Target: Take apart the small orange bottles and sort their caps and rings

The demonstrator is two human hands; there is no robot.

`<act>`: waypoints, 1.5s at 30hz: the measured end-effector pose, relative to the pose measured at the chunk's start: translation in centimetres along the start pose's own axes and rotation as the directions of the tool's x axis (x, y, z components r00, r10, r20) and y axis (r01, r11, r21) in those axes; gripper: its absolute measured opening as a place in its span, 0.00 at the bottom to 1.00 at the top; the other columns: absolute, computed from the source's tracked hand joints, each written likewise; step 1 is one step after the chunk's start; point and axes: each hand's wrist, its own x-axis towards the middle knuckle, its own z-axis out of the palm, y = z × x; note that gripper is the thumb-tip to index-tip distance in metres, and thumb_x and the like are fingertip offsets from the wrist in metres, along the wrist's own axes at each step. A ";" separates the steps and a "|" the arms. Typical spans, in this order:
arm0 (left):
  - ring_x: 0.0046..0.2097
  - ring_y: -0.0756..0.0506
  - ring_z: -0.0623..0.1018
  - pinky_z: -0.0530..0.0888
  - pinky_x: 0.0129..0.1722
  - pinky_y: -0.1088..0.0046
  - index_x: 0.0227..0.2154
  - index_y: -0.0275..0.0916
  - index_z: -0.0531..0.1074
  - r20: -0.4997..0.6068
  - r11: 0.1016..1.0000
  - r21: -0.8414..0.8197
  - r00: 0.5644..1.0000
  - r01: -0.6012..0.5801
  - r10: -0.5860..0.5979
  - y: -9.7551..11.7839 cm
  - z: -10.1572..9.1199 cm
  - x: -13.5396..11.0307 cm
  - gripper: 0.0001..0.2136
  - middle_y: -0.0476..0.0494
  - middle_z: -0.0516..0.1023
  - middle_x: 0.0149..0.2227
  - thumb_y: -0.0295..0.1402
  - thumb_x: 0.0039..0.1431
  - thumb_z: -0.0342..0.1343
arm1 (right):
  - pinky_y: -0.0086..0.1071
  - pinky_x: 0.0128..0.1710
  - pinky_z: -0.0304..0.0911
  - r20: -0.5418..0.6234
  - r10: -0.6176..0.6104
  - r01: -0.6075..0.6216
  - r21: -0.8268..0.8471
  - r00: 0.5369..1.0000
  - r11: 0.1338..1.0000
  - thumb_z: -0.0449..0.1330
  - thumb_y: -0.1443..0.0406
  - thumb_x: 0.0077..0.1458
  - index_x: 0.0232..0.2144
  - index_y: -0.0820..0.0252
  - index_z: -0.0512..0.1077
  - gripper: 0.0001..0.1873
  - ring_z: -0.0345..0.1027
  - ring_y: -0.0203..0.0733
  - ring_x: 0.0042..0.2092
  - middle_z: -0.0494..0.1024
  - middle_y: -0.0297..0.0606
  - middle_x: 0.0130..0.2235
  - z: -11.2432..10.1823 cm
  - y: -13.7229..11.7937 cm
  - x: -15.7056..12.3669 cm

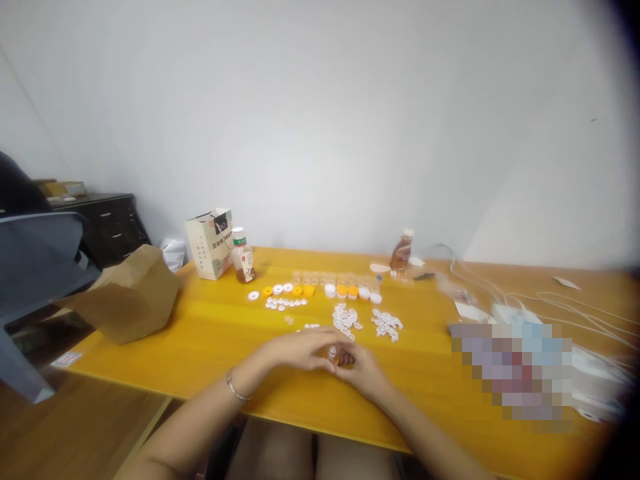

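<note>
Both my hands meet over the near middle of the yellow table (200, 347). My left hand (300, 350) and my right hand (365, 373) are closed together around a small orange object (336, 357), too small to name. A bracelet is on my left wrist. Just beyond my hands lie two heaps of small white pieces (346, 320) (386, 325). Farther back stands a row of small white and orange caps (320, 291).
A brown paper bag (125, 300) lies at the table's left edge. A white carton (210, 241) and a small bottle (243, 257) stand at the back left, another bottle (401, 251) at the back. White cables (550, 303) and papers lie at right. A grey chair (35, 267) is left.
</note>
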 end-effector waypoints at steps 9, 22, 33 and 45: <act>0.43 0.46 0.70 0.66 0.42 0.72 0.45 0.40 0.64 -0.064 0.998 0.012 0.996 0.055 -0.054 -0.3 0.7 -0.2 0.15 0.43 0.69 0.41 0.29 0.53 0.53 | 0.24 0.22 0.55 0.005 -0.007 0.007 0.002 1.000 1.000 0.58 0.63 0.44 0.25 0.62 0.68 0.07 0.57 0.32 0.23 0.67 0.31 0.21 -0.2 -0.5 0.1; 0.44 0.49 0.71 0.68 0.44 0.75 0.46 0.37 0.62 -0.586 0.827 -0.059 0.651 0.560 -0.483 -10.9 -8.5 -0.2 0.16 0.43 0.70 0.44 0.28 0.52 0.52 | 0.25 0.25 0.59 -0.008 0.019 -0.019 -0.018 1.000 1.000 0.59 0.63 0.44 0.28 0.61 0.71 0.08 0.61 0.34 0.25 0.70 0.33 0.24 -0.3 -0.5 -0.1; 0.42 0.45 0.73 0.68 0.41 0.75 0.39 0.33 0.68 -0.473 0.655 -0.054 0.558 0.754 -0.682 -19.1 -7.5 3.0 0.16 0.39 0.74 0.41 0.25 0.42 0.58 | 0.26 0.29 0.59 -0.011 -0.002 0.002 -0.042 1.000 0.999 0.57 0.65 0.45 0.31 0.60 0.70 0.08 0.61 0.35 0.28 0.69 0.33 0.26 -0.4 -0.7 -0.3; 0.49 0.42 0.68 0.64 0.46 0.72 0.43 0.31 0.66 -0.540 0.715 -0.032 0.590 0.699 -0.601 -15.5 -7.3 2.7 0.16 0.35 0.69 0.46 0.29 0.50 0.55 | 0.26 0.28 0.59 0.006 -0.007 0.007 -0.020 1.000 1.000 0.56 0.65 0.46 0.29 0.59 0.70 0.06 0.60 0.35 0.28 0.68 0.33 0.25 -0.4 -0.8 -0.2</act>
